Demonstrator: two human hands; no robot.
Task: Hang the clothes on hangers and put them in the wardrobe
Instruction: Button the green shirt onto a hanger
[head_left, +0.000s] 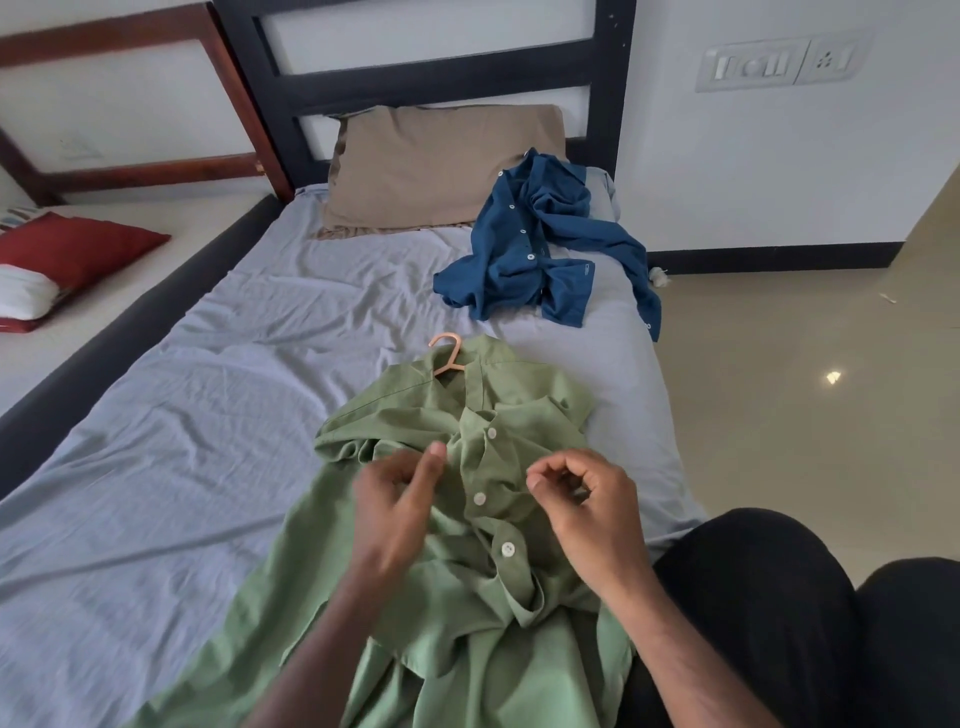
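Grey-blue sheet stretches rumpled over the bed, and right under my hands lies the green shirt, front up, creased and bunched along the button strip, three white buttons showing in a line between my two hands. Its collar points away from me, and out of the neck pokes the hook of the orange hanger, just beyond my fingertips; the rest of the hanger is buried under the cloth, so I can't see how it sits in the shoulders. My left hand hovers over the shirt's left front, thumb up, fingers curled loosely inward, but it is smeared with motion blur and I cannot tell whether it has any fabric pinched. My right hand is over the other front panel, fingers bent toward the thumb in a small ring, and nothing is clearly caught between them. Further off, past my right hand, the blue shirt lies in a crumpled heap near the bed's edge, one sleeve trailing over the side. Beyond it sits the tan pillow against the black headboard. The green shirt's hem runs out of view below my wrists
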